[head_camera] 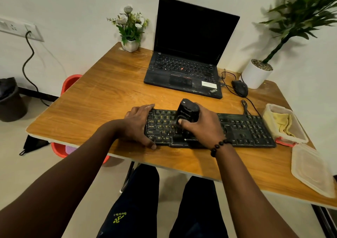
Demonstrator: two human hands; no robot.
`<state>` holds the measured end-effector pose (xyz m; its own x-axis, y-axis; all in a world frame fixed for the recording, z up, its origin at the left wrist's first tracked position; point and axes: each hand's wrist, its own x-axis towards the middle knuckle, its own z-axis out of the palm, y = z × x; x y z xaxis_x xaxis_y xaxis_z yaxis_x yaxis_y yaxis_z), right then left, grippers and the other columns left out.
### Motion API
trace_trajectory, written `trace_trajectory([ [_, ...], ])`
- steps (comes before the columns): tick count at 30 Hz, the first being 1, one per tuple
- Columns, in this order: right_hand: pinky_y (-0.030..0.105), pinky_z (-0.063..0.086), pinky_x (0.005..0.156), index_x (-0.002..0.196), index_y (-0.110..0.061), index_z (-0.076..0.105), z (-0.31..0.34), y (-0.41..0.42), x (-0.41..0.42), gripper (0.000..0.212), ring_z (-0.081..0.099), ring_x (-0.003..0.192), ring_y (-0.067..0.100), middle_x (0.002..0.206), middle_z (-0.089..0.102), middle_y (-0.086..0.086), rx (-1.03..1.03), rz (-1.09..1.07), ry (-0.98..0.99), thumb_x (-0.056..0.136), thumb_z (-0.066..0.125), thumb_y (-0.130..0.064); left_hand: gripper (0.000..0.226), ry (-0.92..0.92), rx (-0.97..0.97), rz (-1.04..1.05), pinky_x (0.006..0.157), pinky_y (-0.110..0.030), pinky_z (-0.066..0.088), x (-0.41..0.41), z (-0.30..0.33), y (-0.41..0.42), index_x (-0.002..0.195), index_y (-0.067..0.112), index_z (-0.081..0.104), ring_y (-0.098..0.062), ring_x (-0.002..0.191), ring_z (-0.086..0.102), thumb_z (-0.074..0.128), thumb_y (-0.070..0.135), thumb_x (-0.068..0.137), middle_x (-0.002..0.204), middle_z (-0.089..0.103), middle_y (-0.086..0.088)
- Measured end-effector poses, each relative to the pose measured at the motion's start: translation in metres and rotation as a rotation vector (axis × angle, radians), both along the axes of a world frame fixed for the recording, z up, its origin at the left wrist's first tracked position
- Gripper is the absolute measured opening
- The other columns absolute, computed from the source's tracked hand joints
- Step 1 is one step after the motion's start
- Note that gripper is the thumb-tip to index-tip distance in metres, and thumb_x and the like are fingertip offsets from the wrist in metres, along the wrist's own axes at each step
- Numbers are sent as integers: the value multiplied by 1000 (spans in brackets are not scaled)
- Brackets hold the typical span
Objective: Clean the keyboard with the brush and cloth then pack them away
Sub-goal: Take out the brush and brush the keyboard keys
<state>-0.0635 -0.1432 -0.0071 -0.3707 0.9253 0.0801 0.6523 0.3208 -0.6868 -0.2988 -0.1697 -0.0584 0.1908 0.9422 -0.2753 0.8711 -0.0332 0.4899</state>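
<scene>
A black keyboard (246,130) lies across the wooden table (109,99) in front of me. My left hand (137,124) grips the keyboard's left end, fingers over its top edge and thumb at its front edge. My right hand (202,126) holds a chunky black brush (187,110) upright on the letter keys near the middle. The brush's bristles are hidden against the keys. A yellow cloth (281,123) lies inside an open clear plastic box (299,136) at the keyboard's right end.
The box's lid (311,170) lies near the table's right front edge. An open black laptop (187,55) stands behind the keyboard, with a wired mouse (239,88) beside it. A flower pot (130,28) and a white plant pot (256,74) stand at the back.
</scene>
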Motion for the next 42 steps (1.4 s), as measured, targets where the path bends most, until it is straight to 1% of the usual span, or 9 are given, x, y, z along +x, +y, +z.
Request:
trace_trajectory([
  [9,16,48,73,123,-23,55,4,-2,-4,52,59,93,6,105,63,-11,-138,95,-4,77,77,-34,148,9,2,1,121,-51,8,0,-1,0,156,28,-16,-24,147,0,87,63,55,163,-1,5],
  [13,23,51,82,123,-20,56,11,-1,-10,49,59,99,10,111,64,-5,-70,241,-254,78,76,-30,148,13,2,5,120,-51,8,0,-2,1,155,27,-16,-25,147,0,87,63,55,163,-1,5],
  [17,15,50,72,125,-20,55,21,5,-15,51,59,96,9,108,63,-6,-29,265,-227,79,76,-24,148,11,7,11,120,-49,8,1,-2,1,156,27,-15,-23,147,2,88,62,55,163,1,4],
  [21,14,47,70,120,-21,57,30,7,-16,46,60,92,8,102,64,-8,-86,398,-405,78,76,-29,148,11,4,14,121,-49,7,1,-1,0,156,27,-15,-23,147,1,88,61,55,163,1,5],
  [24,9,44,63,123,-22,56,31,8,-18,49,57,87,0,100,61,-13,-69,337,-292,78,76,-28,148,16,4,14,120,-47,6,2,0,0,156,26,-15,-23,147,1,88,60,56,163,1,4],
  [28,12,47,71,125,-19,55,21,1,-16,53,60,94,7,107,64,-7,-104,330,-298,78,76,-31,147,11,5,21,119,-47,7,3,1,-1,156,26,-14,-23,146,1,88,59,56,163,2,4],
  [32,11,45,66,123,-21,54,22,1,-10,52,58,87,2,99,59,-14,-118,209,-178,78,76,-32,146,6,-3,17,119,-47,7,2,2,-2,156,26,-15,-24,147,1,88,60,57,163,1,4],
  [36,13,48,68,126,-19,53,15,-8,-13,54,60,93,9,107,63,-6,-125,239,-257,78,76,-33,146,12,3,13,119,-47,8,4,2,-3,156,26,-15,-24,147,2,88,60,58,163,1,3],
  [42,14,48,67,123,-21,54,13,-8,-13,50,60,89,7,107,65,-6,-113,137,-173,79,75,-32,147,10,2,19,119,-48,8,3,0,-1,155,28,-15,-25,147,2,87,63,55,163,1,4],
])
